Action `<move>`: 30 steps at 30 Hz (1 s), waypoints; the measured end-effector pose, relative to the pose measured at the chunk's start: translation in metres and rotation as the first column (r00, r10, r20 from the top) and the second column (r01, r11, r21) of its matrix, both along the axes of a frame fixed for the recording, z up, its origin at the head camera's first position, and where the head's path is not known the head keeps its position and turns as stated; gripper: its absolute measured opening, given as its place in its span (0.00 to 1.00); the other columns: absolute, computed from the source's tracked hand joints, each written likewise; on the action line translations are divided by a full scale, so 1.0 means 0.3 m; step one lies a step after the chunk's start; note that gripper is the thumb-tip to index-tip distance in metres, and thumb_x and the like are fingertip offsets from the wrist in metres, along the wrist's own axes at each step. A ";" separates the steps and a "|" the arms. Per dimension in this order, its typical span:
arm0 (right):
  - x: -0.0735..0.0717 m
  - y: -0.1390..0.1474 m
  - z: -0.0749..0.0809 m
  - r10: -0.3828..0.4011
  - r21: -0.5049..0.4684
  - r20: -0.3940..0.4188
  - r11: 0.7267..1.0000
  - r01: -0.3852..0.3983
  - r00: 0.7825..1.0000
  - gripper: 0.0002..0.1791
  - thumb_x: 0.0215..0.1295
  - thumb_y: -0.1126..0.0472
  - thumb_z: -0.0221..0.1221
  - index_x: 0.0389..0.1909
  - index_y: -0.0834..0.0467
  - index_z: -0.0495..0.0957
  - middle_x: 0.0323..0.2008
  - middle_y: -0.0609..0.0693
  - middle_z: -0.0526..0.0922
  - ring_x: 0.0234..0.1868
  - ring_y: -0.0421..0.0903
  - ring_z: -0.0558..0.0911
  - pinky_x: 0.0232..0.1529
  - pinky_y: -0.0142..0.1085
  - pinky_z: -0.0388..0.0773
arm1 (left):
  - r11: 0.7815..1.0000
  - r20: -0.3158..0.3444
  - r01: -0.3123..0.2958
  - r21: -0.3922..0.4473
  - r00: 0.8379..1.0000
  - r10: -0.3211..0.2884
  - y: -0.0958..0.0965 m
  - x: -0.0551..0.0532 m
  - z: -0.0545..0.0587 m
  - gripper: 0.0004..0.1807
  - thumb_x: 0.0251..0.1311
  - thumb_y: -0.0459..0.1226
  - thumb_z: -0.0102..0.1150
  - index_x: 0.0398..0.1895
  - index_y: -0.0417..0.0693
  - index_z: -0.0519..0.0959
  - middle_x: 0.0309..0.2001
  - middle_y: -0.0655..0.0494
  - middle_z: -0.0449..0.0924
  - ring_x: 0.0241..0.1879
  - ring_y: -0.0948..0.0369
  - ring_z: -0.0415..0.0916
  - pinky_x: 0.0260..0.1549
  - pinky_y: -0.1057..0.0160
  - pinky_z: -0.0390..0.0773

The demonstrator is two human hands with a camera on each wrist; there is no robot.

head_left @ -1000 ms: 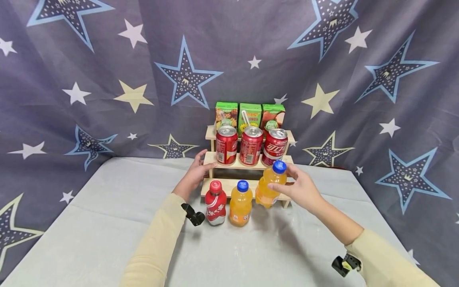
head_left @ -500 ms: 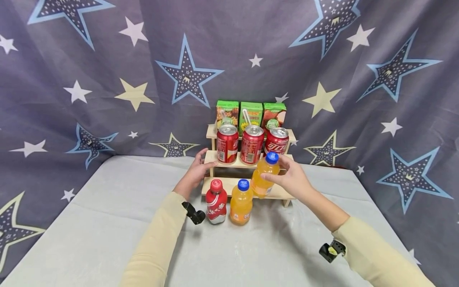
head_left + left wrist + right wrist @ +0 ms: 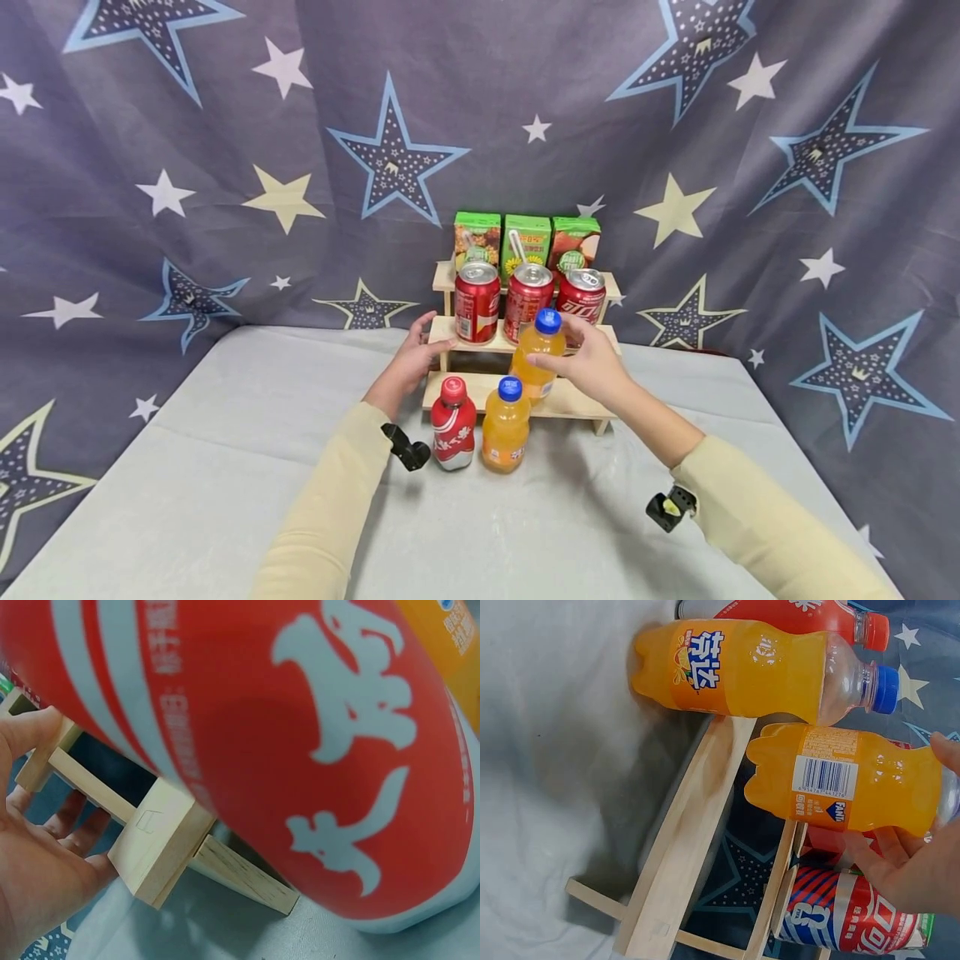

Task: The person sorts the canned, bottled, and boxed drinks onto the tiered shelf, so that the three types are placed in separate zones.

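Note:
My right hand [image 3: 596,362] pinches an orange Fanta bottle [image 3: 537,354] near its neck, between thumb and fingers. The blue-capped bottle hangs upright over the lowest tier of a three-tier wooden shelf [image 3: 581,403]; its base shows clear of that tier in the right wrist view. My left hand [image 3: 411,364] holds the shelf's left end, thumb on the middle tier and fingers around its side. A second orange Fanta bottle [image 3: 697,671] and a red bottle with a red cap [image 3: 453,432] stand on the table before the shelf. The red one fills much of the left wrist view.
Red soda cans [image 3: 476,310] line the middle tier, the right one partly behind my right hand. Green-topped drink cartons [image 3: 477,235] stand on the top tier. A pale cloth covers the table [image 3: 225,467], and a star-patterned curtain [image 3: 480,50] hangs behind.
My right hand has carried the orange Fanta bottle left and slightly up, from the shelf's right end toward its middle. The left hand stays on the shelf.

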State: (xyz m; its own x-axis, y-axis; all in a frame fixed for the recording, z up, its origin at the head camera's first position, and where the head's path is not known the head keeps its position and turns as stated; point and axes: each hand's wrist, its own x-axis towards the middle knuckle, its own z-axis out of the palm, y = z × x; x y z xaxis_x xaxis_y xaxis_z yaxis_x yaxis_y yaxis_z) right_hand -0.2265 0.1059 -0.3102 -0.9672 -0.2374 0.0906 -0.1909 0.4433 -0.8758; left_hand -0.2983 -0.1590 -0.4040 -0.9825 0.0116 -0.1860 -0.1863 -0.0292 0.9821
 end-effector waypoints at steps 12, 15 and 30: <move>-0.033 -0.063 -0.007 0.031 -0.051 0.029 0.998 -0.030 0.999 0.37 0.50 0.54 0.69 0.62 0.56 0.67 0.56 0.53 0.77 0.60 0.52 0.74 0.59 0.46 0.73 | 0.999 0.017 0.034 0.021 0.999 -0.034 0.003 0.029 0.040 0.43 0.61 0.34 0.55 0.74 0.56 0.42 0.68 0.36 0.52 0.66 0.40 0.58 0.63 0.42 0.60; -0.040 -0.078 -0.009 0.028 -0.040 0.042 0.999 -0.026 0.999 0.38 0.50 0.52 0.70 0.62 0.54 0.67 0.55 0.52 0.77 0.59 0.51 0.74 0.58 0.46 0.74 | 0.999 0.018 0.030 0.031 0.999 -0.031 -0.003 0.007 0.014 0.44 0.61 0.34 0.56 0.73 0.58 0.42 0.69 0.37 0.52 0.66 0.40 0.58 0.64 0.42 0.60; -0.057 -0.149 -0.008 0.071 -0.038 0.023 0.997 -0.070 0.997 0.35 0.51 0.54 0.69 0.60 0.55 0.69 0.53 0.51 0.79 0.52 0.50 0.78 0.51 0.41 0.79 | 1.000 0.014 -0.003 -0.016 1.000 0.003 -0.001 0.005 0.003 0.42 0.60 0.36 0.57 0.72 0.62 0.46 0.67 0.40 0.56 0.65 0.43 0.60 0.64 0.42 0.59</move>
State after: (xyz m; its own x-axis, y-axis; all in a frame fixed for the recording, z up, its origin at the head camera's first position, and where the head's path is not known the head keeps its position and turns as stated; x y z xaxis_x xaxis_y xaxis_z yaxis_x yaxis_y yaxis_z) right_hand -0.2436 0.0612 -0.3125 -0.9502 -0.3018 0.0775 -0.1990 0.3963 -0.8963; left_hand -0.2969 -0.1592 -0.4031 -0.9797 0.0055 -0.2003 -0.2003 -0.0142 0.9796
